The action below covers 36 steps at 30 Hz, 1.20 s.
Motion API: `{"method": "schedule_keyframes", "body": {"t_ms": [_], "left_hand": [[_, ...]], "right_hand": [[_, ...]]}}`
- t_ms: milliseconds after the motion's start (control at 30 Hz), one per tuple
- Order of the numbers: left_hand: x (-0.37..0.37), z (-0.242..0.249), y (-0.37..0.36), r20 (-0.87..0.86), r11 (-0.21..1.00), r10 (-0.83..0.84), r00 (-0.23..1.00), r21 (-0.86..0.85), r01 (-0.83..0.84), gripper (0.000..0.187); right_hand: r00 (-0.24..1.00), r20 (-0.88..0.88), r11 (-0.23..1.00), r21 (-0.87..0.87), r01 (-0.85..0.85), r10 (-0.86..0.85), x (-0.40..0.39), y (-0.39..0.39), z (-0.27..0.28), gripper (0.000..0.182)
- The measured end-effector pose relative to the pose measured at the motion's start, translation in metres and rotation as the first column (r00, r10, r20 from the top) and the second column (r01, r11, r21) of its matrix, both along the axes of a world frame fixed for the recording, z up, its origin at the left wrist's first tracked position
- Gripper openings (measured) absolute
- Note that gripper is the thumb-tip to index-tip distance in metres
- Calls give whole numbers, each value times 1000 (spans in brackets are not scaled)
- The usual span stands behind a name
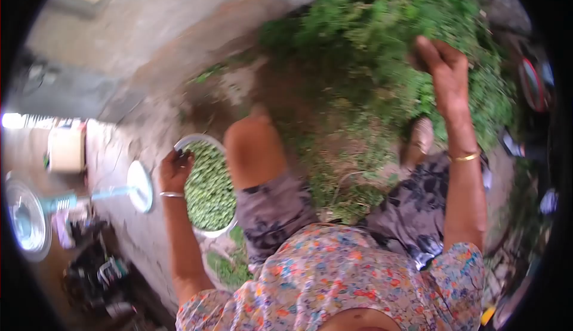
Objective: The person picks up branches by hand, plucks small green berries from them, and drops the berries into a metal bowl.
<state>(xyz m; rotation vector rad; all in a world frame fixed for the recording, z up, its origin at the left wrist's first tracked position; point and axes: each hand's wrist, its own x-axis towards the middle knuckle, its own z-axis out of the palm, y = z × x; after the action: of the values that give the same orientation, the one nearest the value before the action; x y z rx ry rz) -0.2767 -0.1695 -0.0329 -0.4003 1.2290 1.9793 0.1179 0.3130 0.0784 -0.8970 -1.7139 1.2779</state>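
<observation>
My left hand (176,170), with a silver bangle at the wrist, is over the near rim of a pale bowl (206,232). Its fingers are curled in, and what they hold, if anything, is too small to name. Small green pods (210,191) fill the bowl, which sits beside my bare knee. Over on the other side, my right hand (443,62) wears a gold bangle and is raised above a heap of leafy green plants (382,38). Its fingers are closed, slightly blurred against the leaves, so anything in them cannot be made out.
A light-blue standing fan (28,217) and its round base (139,186) are at the left, near a cardboard box (66,146). Dark clutter (98,265) lies below them. My sandalled foot (420,140) rests beside the plants. A red-rimmed round object (533,84) is at far right.
</observation>
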Motion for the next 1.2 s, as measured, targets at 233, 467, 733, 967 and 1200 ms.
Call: {"method": "schedule_keyframes", "body": {"t_ms": [233, 467, 733, 967, 1200], "left_hand": [[75, 80, 250, -347, 824, -537, 769, -409, 391, 31], [134, 3, 410, -285, 137, -911, -299, -891, 433, 37], [244, -163, 474, -68, -50, -648, -758, -990, 132, 64], [276, -216, 520, -73, 177, -766, -639, -979, -100, 50], [273, -228, 518, 84, 22, -736, -672, -989, -148, 20]], "right_hand": [[955, -270, 953, -299, 36, -121, 30, 27, 9, 26], [888, -406, 915, -401, 37, -214, 56, 34, 13, 21], [924, -254, 881, -450, 150, -287, 64, 28, 23, 25], [925, -139, 859, -439, 262, -353, 63, 30, 27, 30], [852, -316, 869, -413, 272, -417, 48, 22, 19, 30]]}}
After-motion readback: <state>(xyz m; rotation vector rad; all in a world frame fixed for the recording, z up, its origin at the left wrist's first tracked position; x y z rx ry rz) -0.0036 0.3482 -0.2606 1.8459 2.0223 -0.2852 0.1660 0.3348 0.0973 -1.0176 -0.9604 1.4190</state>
